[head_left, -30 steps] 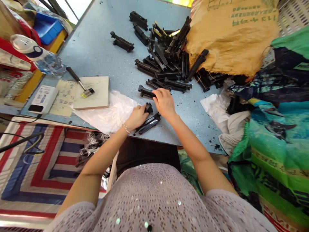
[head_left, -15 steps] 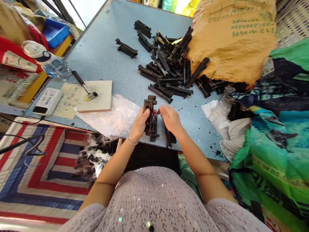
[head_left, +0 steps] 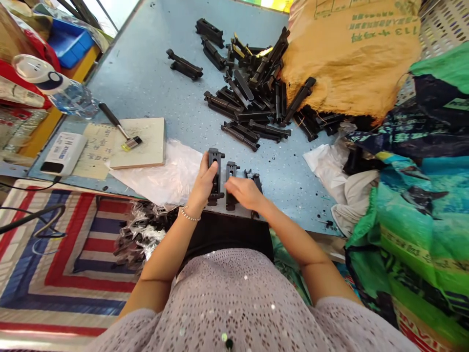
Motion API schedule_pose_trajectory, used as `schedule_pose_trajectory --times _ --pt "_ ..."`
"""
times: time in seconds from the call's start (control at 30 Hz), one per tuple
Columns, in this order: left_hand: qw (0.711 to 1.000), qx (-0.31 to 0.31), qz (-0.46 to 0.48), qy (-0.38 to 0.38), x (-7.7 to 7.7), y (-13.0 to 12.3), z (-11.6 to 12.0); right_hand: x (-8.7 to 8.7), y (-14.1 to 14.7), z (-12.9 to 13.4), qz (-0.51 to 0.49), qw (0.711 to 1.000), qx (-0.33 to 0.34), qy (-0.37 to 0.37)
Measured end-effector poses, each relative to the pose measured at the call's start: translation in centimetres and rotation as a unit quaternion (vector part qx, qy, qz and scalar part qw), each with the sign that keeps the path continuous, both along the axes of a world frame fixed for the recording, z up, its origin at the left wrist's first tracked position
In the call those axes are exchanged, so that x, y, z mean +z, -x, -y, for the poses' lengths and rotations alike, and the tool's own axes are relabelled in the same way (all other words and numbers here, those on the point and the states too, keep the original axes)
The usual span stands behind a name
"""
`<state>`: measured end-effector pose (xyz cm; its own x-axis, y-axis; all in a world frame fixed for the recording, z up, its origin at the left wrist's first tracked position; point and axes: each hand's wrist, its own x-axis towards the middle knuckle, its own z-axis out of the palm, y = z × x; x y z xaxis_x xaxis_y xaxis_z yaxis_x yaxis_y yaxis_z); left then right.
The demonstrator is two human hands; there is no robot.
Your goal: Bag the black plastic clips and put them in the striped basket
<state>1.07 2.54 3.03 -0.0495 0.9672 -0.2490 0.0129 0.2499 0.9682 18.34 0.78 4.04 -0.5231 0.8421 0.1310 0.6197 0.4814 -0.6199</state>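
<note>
My left hand point(head_left: 202, 186) is closed around a long black plastic part point(head_left: 215, 155) with slots and end lugs, held upright near the front edge of the table. Just to its right stands a second black part point(head_left: 231, 168), and my right hand point(head_left: 246, 191) has its fingers curled against its side, thumb and fingertips pressed on it. A third black part point(head_left: 256, 180) lies on the table, partly covered by my right hand. The two parts in front of me are side by side with a narrow gap between them.
A heap of similar black parts point(head_left: 252, 112) lies beyond my hands, beside an orange woven sack point(head_left: 348, 63). On the left are a brush point(head_left: 113, 120) on a board point(head_left: 150, 142), a plastic sheet point(head_left: 179, 171), a white box point(head_left: 66, 152) and a water bottle point(head_left: 75, 98).
The black part in my left hand has moved left, and a second black part now shows separately under my right hand. My right hand has shifted left and slightly toward me.
</note>
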Motion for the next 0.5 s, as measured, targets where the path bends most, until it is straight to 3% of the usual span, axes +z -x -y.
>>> schedule_pose_trajectory --times 0.07,0.17,0.27,0.37,0.5 --pt "0.997 -0.005 -0.070 0.013 -1.8 -0.3 0.5 -0.3 -0.9 -3.5 0.031 0.996 -0.086 -0.015" --pt "0.991 -0.032 -0.122 0.034 -3.6 -1.6 1.6 -1.1 -2.4 -10.1 0.117 0.957 -0.249 -0.093" --pt "0.987 -0.040 -0.156 0.027 -3.5 -2.6 2.3 -2.1 -3.6 -14.7 0.148 0.941 -0.297 -0.059" --pt "0.990 -0.032 -0.132 -0.030 -2.1 -2.6 1.8 -2.0 -4.1 -14.3 0.096 0.958 -0.270 0.013" --pt "0.995 0.002 -0.008 -0.103 0.1 -2.3 0.2 0.0 -3.1 -7.6 -0.045 0.980 -0.182 0.059"
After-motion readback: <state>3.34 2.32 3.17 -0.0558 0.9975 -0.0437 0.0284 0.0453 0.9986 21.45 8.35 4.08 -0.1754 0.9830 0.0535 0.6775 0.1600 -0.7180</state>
